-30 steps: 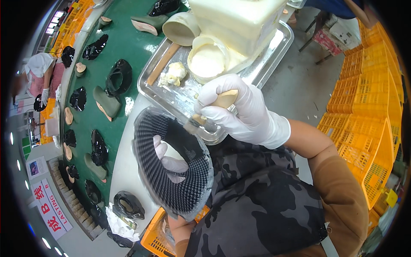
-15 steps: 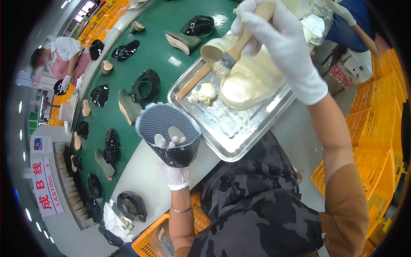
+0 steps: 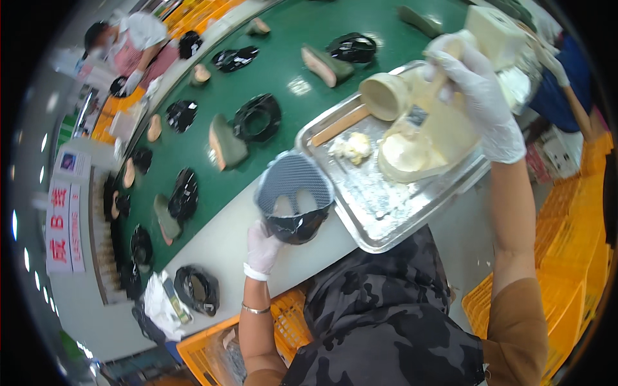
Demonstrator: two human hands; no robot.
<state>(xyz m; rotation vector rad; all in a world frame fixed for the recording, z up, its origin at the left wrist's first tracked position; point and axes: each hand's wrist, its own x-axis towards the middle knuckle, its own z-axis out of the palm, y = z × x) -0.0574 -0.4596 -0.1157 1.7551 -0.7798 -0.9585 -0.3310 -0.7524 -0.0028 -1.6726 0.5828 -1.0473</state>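
My left hand [image 3: 262, 249], in a white glove, grips a shiny black shoe upper [image 3: 297, 226] with grey mesh lining turned up toward me. It is held over the pale table edge, beside a metal tray [image 3: 360, 225]. My gloved right hand [image 3: 479, 96] is closed round the handle of a brush, whose metal ferrule [image 3: 417, 116] shows over a cream-coloured tub [image 3: 450, 138]. The bristles are down at the white paste [image 3: 407, 153] in the tub and cannot be made out. A beige cup [image 3: 384, 96] lies by a wooden handle [image 3: 340, 125] and a paste lump [image 3: 351, 148].
A green conveyor [image 3: 283, 71] carries several black uppers and green shoe lasts [image 3: 226, 143]. Near the left, a black upper [image 3: 197, 291] lies by a white cloth [image 3: 162, 305]. Orange crates [image 3: 560, 257] stand at right. A co-worker [image 3: 138, 48] works across the belt; another person's arm [image 3: 557, 67] shows far right.
My right hand has lowered the brush from above the tray down to the paste in the tub. The black upper stays in my left hand, tilted a little differently. The whole view has shifted.
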